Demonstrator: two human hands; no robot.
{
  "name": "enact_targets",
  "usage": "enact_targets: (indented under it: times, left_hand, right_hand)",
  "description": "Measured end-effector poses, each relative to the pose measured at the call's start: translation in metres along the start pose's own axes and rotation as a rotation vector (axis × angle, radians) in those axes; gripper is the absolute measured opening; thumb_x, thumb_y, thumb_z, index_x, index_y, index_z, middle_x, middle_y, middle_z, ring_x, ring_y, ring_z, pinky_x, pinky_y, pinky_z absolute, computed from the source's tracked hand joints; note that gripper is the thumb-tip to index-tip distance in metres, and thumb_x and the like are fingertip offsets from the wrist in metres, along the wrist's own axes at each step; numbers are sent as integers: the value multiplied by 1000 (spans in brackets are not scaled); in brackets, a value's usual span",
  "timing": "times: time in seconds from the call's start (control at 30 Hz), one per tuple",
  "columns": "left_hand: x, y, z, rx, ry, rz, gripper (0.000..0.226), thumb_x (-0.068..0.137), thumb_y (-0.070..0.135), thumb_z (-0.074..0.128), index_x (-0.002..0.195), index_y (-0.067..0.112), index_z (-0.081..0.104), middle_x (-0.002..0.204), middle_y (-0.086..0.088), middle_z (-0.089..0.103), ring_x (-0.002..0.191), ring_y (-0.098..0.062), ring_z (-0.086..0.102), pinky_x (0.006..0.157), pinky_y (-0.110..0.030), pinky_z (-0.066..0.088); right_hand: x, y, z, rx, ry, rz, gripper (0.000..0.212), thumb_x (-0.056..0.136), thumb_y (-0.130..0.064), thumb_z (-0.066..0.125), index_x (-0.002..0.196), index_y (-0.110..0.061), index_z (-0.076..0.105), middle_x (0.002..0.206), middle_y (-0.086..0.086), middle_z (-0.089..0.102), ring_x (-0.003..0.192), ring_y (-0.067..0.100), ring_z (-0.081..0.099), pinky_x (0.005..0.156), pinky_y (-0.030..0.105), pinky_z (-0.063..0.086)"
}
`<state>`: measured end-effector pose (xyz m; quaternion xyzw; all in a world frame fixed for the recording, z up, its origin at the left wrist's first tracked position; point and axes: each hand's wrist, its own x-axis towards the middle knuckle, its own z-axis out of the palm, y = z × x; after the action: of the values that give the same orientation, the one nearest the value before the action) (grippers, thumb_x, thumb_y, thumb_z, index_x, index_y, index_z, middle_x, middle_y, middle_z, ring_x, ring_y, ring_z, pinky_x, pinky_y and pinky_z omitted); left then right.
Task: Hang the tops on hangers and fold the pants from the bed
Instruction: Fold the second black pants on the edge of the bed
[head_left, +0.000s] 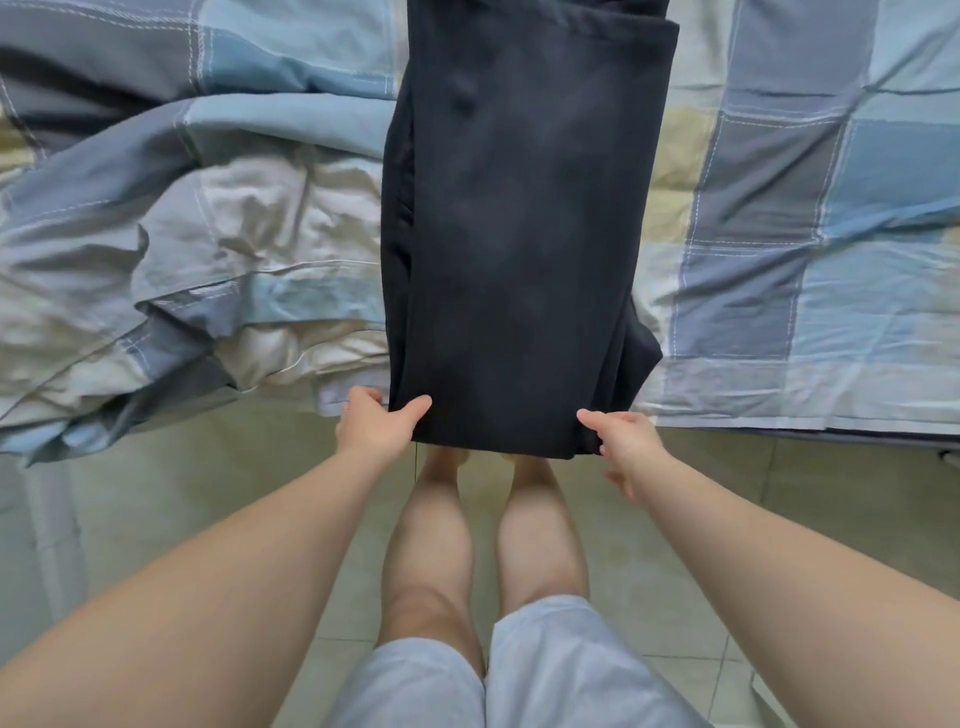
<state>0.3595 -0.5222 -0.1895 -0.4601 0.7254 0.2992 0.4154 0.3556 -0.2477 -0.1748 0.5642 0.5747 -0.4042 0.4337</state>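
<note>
Dark navy pants (519, 234) lie lengthwise on the bed, doubled leg over leg, with their near end hanging slightly past the bed's edge. My left hand (376, 423) pinches the near left corner of the pants, thumb on top. My right hand (621, 441) grips the near right corner the same way. The far end of the pants runs out of view at the top.
A rumpled blue, grey and cream checked quilt (182, 234) is bunched on the left of the bed. A flatter checked sheet (805, 234) covers the right side. I stand on a pale tiled floor (675, 545), with my bare legs close to the bed's edge.
</note>
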Motion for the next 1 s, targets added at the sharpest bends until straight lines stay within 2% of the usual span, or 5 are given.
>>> enact_targets:
  times: [0.3, 0.43, 0.57, 0.73, 1.0]
  left_hand:
    - [3, -13, 7, -112, -193, 134, 47, 82, 29, 80, 118, 20, 50, 106, 12, 62, 99, -13, 61, 86, -29, 46]
    - [-16, -18, 11, -34, -234, 151, 19, 90, 24, 70, 107, 20, 64, 109, -2, 69, 100, -22, 64, 88, -32, 50]
    - [-40, -34, 8, -33, -229, 134, 17, 93, 26, 67, 105, 15, 71, 104, -4, 72, 95, -24, 65, 79, -31, 50]
    - [-70, -52, -7, -34, -249, 106, 20, 96, 25, 63, 104, 9, 73, 103, -7, 73, 88, -21, 61, 72, -29, 44]
    - [-129, -40, -38, -463, -340, -79, 16, 98, 18, 57, 113, 19, 64, 96, 4, 76, 82, -16, 74, 71, -30, 54]
  right_hand:
    - [13, 12, 0, -178, -67, -162, 38, 81, -24, 82, 102, -11, 53, 102, -3, 64, 92, 14, 62, 67, 23, 45]
    - [4, 22, -3, -134, -137, -132, 53, 82, -18, 81, 128, -7, 55, 122, 7, 67, 107, 25, 67, 84, 28, 54]
    - [-13, 32, -10, -94, -104, -83, 49, 84, -22, 80, 124, -7, 58, 119, 6, 69, 100, 24, 69, 46, 9, 44]
    - [-45, 46, -24, -84, -17, -61, 69, 81, -34, 82, 130, -3, 46, 120, 6, 67, 84, 15, 71, 56, 24, 36]
    - [-103, 37, -52, -43, -57, -117, 22, 83, -28, 78, 100, -16, 69, 104, 0, 73, 89, 16, 66, 79, 32, 47]
